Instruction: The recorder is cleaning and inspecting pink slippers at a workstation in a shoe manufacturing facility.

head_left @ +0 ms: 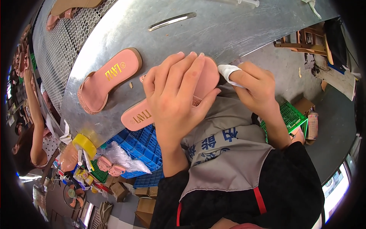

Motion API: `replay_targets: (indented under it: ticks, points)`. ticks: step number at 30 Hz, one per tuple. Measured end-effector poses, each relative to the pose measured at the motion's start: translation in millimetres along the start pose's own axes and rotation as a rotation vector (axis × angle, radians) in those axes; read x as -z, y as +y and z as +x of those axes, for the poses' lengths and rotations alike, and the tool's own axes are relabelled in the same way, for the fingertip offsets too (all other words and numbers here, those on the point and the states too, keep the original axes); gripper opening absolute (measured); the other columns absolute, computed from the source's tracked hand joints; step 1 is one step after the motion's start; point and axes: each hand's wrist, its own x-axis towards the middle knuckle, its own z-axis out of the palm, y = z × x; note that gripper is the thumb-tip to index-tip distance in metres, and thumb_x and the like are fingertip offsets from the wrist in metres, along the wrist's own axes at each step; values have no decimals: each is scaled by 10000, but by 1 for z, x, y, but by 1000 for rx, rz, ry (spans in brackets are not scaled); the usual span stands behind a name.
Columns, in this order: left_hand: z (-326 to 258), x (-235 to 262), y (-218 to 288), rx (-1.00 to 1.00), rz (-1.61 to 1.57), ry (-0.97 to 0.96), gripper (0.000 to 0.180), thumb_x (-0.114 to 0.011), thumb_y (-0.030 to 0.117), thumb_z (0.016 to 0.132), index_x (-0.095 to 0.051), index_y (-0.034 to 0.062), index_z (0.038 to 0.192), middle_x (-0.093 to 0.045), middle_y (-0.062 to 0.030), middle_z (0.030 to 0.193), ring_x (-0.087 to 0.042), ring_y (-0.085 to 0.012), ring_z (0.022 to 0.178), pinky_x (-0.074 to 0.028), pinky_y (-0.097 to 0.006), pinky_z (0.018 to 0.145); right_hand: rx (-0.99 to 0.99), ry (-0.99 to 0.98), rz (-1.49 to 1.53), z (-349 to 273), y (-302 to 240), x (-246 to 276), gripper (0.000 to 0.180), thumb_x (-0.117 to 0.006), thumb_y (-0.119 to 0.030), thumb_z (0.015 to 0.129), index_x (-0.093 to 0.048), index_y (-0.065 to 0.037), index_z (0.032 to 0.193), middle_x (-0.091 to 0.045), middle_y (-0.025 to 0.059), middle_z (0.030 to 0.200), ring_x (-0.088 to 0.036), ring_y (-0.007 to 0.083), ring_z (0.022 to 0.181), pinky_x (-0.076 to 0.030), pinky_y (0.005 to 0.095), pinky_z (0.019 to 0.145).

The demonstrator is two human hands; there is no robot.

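Note:
A pink slide sandal [134,117] lies at the table's near edge, its toe end pointing right. My left hand [173,86] is spread over its strap, fingers together on the far side and thumb on the near side, gripping it; most of the strap is hidden underneath. A white cloth [228,71] is wrapped over a fingertip of my right hand [253,82], whose fingers are curled closed. The cloth is beside the sandal's toe edge; whether it touches cannot be made out. The matching pink sandal [116,72] rests sole down to the left, apart from both hands.
On the metal table [236,36] lies a curved metal strip [172,21]. A mesh belt [70,36] with other sandals runs at far left, a co-worker [32,141] beside it. Yellow tape [84,145] sits at the near left edge. Below are blue crates [139,149] and a green crate [291,115].

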Motion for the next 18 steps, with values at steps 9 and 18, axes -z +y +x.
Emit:
replay_targets:
  ticks: [9,18]
  points:
    - [-1,-1,-1,-5,4,2,671,-893,289,585,-694,97,1196,-694,-52,1189,-612,-272,1168,-378,-402,996,371,-179,-222,25,20,24,129,-687,-159,684,-663,-144,810,-438,7,660,-521,151,555,-402,304,454]
    - [1,0,0,-2,5,-12,676,-897,278,560,-695,96,1179,-695,-52,1202,-612,-271,1168,-379,-403,996,752,-359,-207,68,41,42,153,-674,-165,655,-636,-153,803,-429,-15,652,-524,142,568,-399,300,441]
